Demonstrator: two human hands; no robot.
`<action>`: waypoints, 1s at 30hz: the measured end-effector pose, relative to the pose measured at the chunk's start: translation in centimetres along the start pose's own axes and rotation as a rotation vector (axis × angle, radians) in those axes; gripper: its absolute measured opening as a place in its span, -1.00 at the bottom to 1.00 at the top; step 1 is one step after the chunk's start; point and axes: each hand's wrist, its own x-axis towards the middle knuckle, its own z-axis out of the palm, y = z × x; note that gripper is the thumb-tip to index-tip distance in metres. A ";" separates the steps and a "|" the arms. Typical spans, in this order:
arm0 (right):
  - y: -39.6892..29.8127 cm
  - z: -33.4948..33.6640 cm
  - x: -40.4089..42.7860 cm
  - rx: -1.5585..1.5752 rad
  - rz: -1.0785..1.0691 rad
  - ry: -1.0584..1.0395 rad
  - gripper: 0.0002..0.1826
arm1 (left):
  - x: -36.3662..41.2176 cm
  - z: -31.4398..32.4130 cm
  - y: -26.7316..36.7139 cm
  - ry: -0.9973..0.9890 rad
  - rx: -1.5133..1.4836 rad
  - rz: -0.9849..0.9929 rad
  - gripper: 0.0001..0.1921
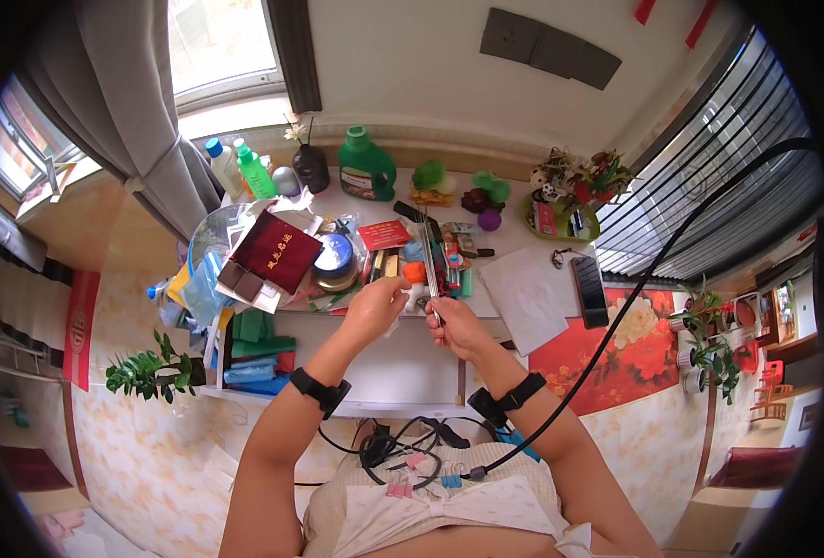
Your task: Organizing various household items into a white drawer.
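Note:
Near the front edge of a cluttered white desk, my right hand (453, 326) is closed around a bundle of thin metal rods (428, 258) that point away from me. To its left, my left hand (377, 307) has its fingertips bunched together; whether something small is pinched there cannot be told. Just beyond the hands lies a white bottle with an orange cap (414, 273). A red card (384, 235) and a round tub with a blue lid (335, 254) lie farther left. Below the hands, a drawer (377, 356) stands pulled out, with green and blue folded packets at its left.
A dark red pouch (279, 251) tops a pile at the left. Along the back stand a green jug (366, 167) and other bottles. On the right are a white sheet (523, 296), a smartphone (590, 291) and a green tray (565, 236). A black cable (635, 293) crosses the right side.

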 end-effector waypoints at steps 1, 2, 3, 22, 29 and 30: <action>-0.2 0.0 -0.2 0.006 -0.001 -0.004 -0.79 | 0.4 0.5 -0.2 -0.030 -0.009 -0.035 -0.79; -0.3 0.1 -0.5 0.057 0.000 -0.024 -0.80 | 0.8 1.0 -0.6 -0.062 -0.102 -0.081 -0.78; -0.5 0.1 -0.6 0.109 0.001 -0.043 -0.81 | 1.1 1.4 -0.8 -0.065 -0.094 -0.080 -0.78; -0.3 0.5 -3.4 -0.160 -0.086 -0.256 -0.77 | 3.2 -0.5 2.7 0.050 -1.005 -0.407 -0.76; -0.7 -0.3 -3.2 0.404 -0.016 -0.322 -0.36 | 1.2 -4.5 8.2 0.221 -0.888 -0.006 -0.81; -0.8 0.1 -3.2 0.533 0.032 -0.299 -0.35 | 0.6 -4.9 8.9 0.231 -0.857 0.036 -0.80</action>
